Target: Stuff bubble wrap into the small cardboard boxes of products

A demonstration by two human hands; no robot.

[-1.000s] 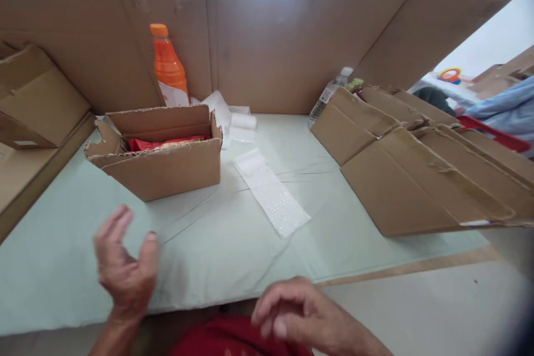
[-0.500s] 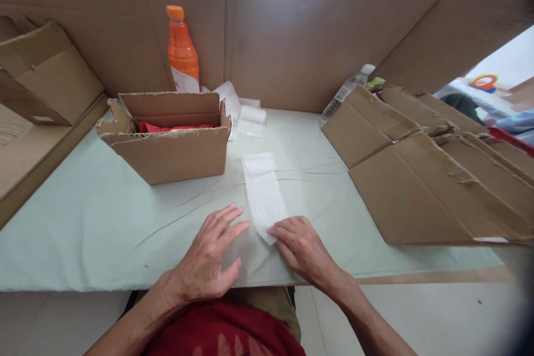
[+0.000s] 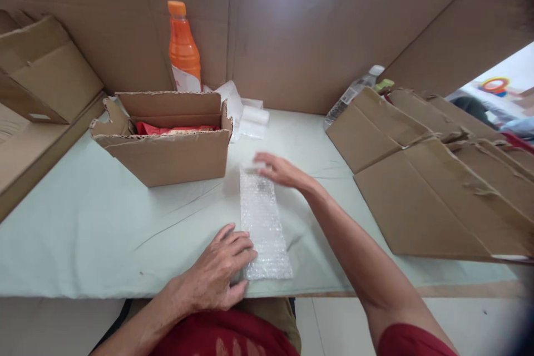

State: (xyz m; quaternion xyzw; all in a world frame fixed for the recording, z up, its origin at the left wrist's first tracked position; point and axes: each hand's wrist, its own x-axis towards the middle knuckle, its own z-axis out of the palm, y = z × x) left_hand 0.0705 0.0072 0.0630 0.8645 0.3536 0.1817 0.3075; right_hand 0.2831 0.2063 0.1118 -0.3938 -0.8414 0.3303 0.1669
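- Cardboard walls (image 3: 292, 28) are seen around a table (image 3: 83, 233) covered with a pale green sheet.
- At the middle of the table, towards 6 o'clock, a strip of bubble wrap (image 3: 263, 222) is laid flat, its length running from 12 to 6 o'clock.
- The near end of the strip is pressed down by the left hand (image 3: 221, 278); the fingers are laid flat and close together on its left edge, nothing being pinched.
- The far end of the strip is touched by the right hand (image 3: 280, 169), which is stretched out with its fingers spread loosely over the wrap; whether the edge is gripped cannot be told.
- At 10 o'clock from the strip, just beside its far end, an open box (image 3: 167, 153) is set, with red packets (image 3: 167, 129) seen inside.
- Behind the box, at 11 o'clock, an orange bottle (image 3: 182, 47) is stood upright against the wall.
- At 12 o'clock, more white wrap (image 3: 250, 117) is piled near the wall.
- At 3 o'clock, well apart from the strip, flattened cartons (image 3: 417, 189) are stacked in overlapping layers, and a clear bottle (image 3: 354, 92) is leaned behind them at 1 o'clock.
- At 9 o'clock, further cardboard (image 3: 41, 78) is heaped at the table's edge.
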